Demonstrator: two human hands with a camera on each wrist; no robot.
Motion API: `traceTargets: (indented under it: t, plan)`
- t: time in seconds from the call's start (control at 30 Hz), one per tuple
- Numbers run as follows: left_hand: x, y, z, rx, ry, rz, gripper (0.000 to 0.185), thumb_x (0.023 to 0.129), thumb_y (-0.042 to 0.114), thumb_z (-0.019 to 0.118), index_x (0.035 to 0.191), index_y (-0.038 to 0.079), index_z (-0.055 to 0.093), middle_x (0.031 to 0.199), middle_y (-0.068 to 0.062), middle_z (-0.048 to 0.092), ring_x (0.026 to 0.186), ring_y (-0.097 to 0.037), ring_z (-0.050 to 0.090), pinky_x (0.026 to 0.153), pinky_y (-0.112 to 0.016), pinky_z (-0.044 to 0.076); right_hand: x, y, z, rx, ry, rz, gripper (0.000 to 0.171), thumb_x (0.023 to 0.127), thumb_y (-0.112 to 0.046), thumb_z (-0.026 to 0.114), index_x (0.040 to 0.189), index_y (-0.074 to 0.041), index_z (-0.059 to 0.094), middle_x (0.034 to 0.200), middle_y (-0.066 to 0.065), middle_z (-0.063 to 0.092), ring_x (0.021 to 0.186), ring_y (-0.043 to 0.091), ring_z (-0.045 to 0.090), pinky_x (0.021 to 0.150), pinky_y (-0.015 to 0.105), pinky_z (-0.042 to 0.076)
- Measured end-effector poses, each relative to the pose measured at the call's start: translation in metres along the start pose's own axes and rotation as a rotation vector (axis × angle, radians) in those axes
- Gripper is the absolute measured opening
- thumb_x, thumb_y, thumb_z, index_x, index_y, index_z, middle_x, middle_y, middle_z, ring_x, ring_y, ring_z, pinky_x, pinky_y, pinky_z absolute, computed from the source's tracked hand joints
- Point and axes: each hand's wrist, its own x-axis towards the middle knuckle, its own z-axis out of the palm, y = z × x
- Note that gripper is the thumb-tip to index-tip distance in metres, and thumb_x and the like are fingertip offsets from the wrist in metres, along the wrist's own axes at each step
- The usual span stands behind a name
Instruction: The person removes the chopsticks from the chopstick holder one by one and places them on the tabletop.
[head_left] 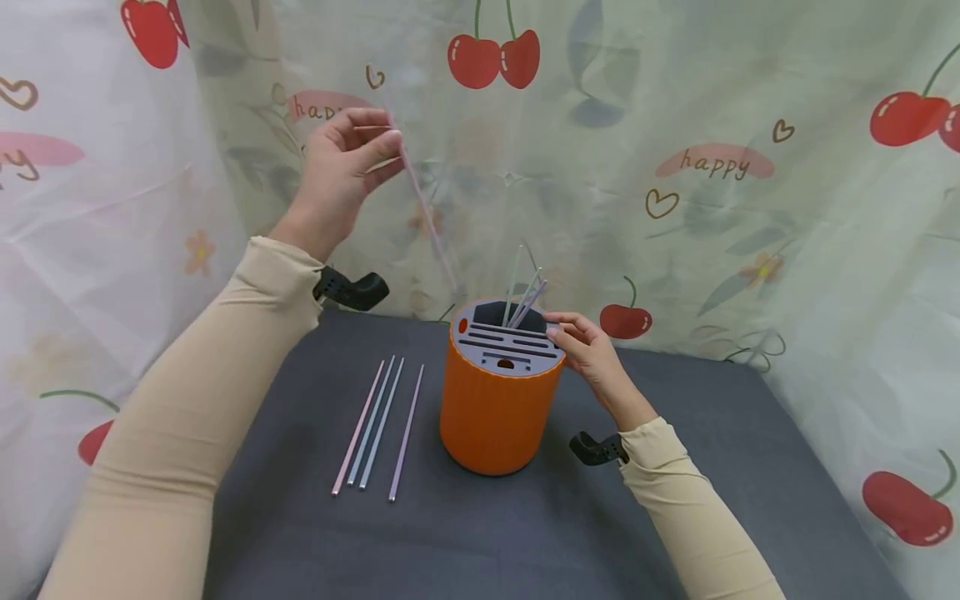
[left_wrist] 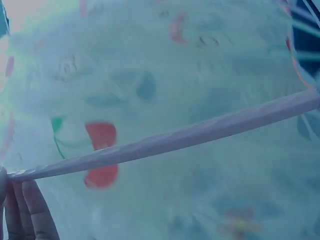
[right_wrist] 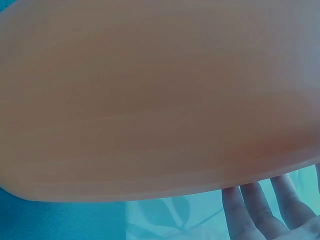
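Note:
Raised at the upper left, my left hand pinches a thin pinkish chopstick near its top end. The chopstick slants down to the right, its low end above the rim of an orange utensil holder. In the left wrist view the same chopstick runs across from the fingertips. My right hand grips the holder's right rim, thumb on top; its fingers lie against the wall in the right wrist view. Several chopsticks stand in the back opening of the holder's grey slotted top.
Left of the holder, a pink chopstick, two blue chopsticks and a purple chopstick lie side by side on the dark grey tablecloth. A cherry-print curtain closes off the back and sides.

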Motion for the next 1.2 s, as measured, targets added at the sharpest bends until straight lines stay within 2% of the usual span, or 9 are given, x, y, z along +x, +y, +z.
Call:
traceTargets:
  t: [0.1,0.23,0.3,0.4,0.5,0.57,0.73,0.93,1.2]
  plan:
    - [0.001,0.001,-0.034,0.044,0.104,-0.051,0.024,0.084,-0.001,0.07,0.107,0.005,0.065,0.092,-0.007,0.061,0.079,-0.016,0.065,0.072,-0.025,0.06,0.0,0.001,-0.001,0.005,0.005,0.001,0.04,0.098,-0.03,0.059,0.132,-0.012,0.053,0.122,0.0,0.054,0.111,0.018,0.053,0.09,0.026,0.053]
    - [-0.008,-0.033,-0.089,0.289,0.16,-0.211,0.041,0.085,0.003,0.071,0.124,0.007,0.062,0.086,-0.001,0.066,0.074,-0.011,0.067,0.068,-0.02,0.059,-0.002,0.001,-0.001,0.01,0.009,-0.001,0.037,0.098,-0.03,0.059,0.131,-0.014,0.054,0.118,-0.002,0.056,0.108,0.017,0.054,0.088,0.025,0.053]
    - [-0.014,-0.055,-0.114,0.438,0.136,-0.272,0.049,0.087,0.004,0.069,0.134,0.006,0.055,0.081,0.004,0.067,0.071,-0.007,0.067,0.066,-0.019,0.058,-0.002,0.0,-0.001,0.012,0.01,-0.001,0.037,0.097,-0.029,0.059,0.131,-0.014,0.054,0.116,-0.003,0.057,0.106,0.016,0.054,0.088,0.025,0.053]
    - [-0.028,-0.09,-0.146,0.591,0.084,-0.347,0.052,0.09,0.002,0.066,0.139,-0.001,0.048,0.078,0.007,0.067,0.069,-0.004,0.065,0.066,-0.02,0.058,-0.003,-0.001,-0.001,0.013,0.013,-0.002,0.036,0.098,-0.029,0.059,0.13,-0.014,0.054,0.113,-0.004,0.057,0.105,0.015,0.055,0.088,0.024,0.053]
    - [-0.044,-0.124,-0.17,0.688,0.036,-0.437,0.051,0.091,-0.001,0.064,0.139,-0.005,0.046,0.079,0.004,0.066,0.068,-0.003,0.064,0.068,-0.022,0.059,-0.003,-0.001,0.0,0.016,0.013,-0.006,0.036,0.098,-0.028,0.059,0.13,-0.013,0.054,0.111,-0.004,0.058,0.103,0.015,0.056,0.087,0.024,0.054]
    - [-0.057,-0.145,-0.184,0.764,0.023,-0.534,0.05,0.091,0.0,0.065,0.138,-0.004,0.048,0.081,0.001,0.065,0.067,-0.004,0.064,0.067,-0.023,0.059,-0.002,-0.001,0.0,0.019,0.01,-0.007,0.036,0.098,-0.027,0.059,0.13,-0.013,0.054,0.11,-0.004,0.058,0.103,0.014,0.057,0.087,0.025,0.054]
    - [-0.078,-0.179,-0.2,0.793,0.022,-0.685,0.048,0.089,-0.002,0.066,0.135,-0.006,0.051,0.082,-0.004,0.066,0.063,-0.006,0.063,0.062,-0.024,0.059,-0.001,-0.001,0.001,0.022,0.002,-0.007,0.037,0.098,-0.027,0.059,0.131,-0.012,0.054,0.11,-0.004,0.059,0.102,0.015,0.058,0.087,0.025,0.054]
    - [-0.087,-0.201,-0.201,0.82,0.026,-0.741,0.046,0.087,-0.003,0.068,0.131,-0.006,0.054,0.089,-0.011,0.061,0.06,-0.007,0.062,0.059,-0.024,0.059,-0.001,-0.001,0.001,0.023,0.004,-0.005,0.033,0.098,-0.026,0.059,0.129,-0.014,0.055,0.111,-0.004,0.059,0.102,0.015,0.057,0.087,0.025,0.054]
    - [-0.085,-0.215,-0.199,0.887,0.046,-0.79,0.045,0.082,-0.004,0.072,0.125,-0.005,0.06,0.095,-0.014,0.061,0.058,-0.008,0.063,0.057,-0.024,0.059,-0.001,-0.002,0.0,0.024,0.005,-0.009,0.033,0.097,-0.026,0.06,0.128,-0.015,0.056,0.109,-0.004,0.059,0.101,0.014,0.058,0.087,0.024,0.054]
